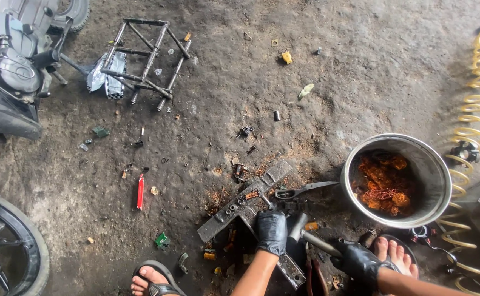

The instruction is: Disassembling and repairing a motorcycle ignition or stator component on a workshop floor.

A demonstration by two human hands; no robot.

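Head view: the left hand (black-gloved) presses closed on a metal bar on the floor, while the right hand grips a hammer near the steel pot.

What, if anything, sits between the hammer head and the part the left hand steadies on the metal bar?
Nothing visible. The left hand presses on the metal bar, and the hammer in the right hand has its head right beside that hand. The scissors lie apart, toward the pot.

Far left there's a motorbike with a metal frame next to it, a steel pot right, and a yellow coiled hose at the right edge.
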